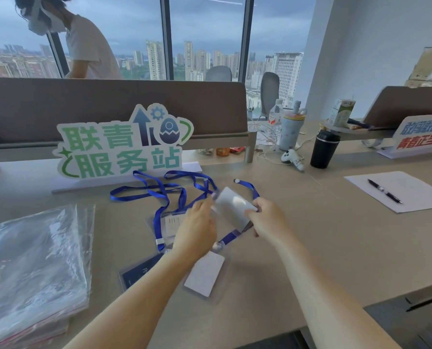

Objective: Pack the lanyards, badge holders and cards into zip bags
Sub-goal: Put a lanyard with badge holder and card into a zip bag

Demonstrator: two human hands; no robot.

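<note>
Beige matte desk (298,248), smooth top, in an office with floor-to-ceiling windows (205,34) showing a grey-sky city of tower blocks; brown fabric divider (109,104) along the far edge, another person (84,46) behind it. Both my hands are up over the desk's middle: my left hand (197,227) and my right hand (270,217) each pinch one end of a clear glossy badge holder (232,202), rectangular, blurred, raised off the surface. Blue flat woven lanyards (164,192) lie in tangled loops just behind and under my hands. A white blank card (205,273) in a clear sleeve lies flat toward the near edge, a dark navy card (137,273) beside it on its left. Stack of crinkly transparent zip bags (33,260) at the near left corner. Green cut-out sign (121,144) stands behind the lanyards. Right side: white paper sheet (398,190) with a black pen (383,190) on it, black tumbler (324,149) farther back.
</note>
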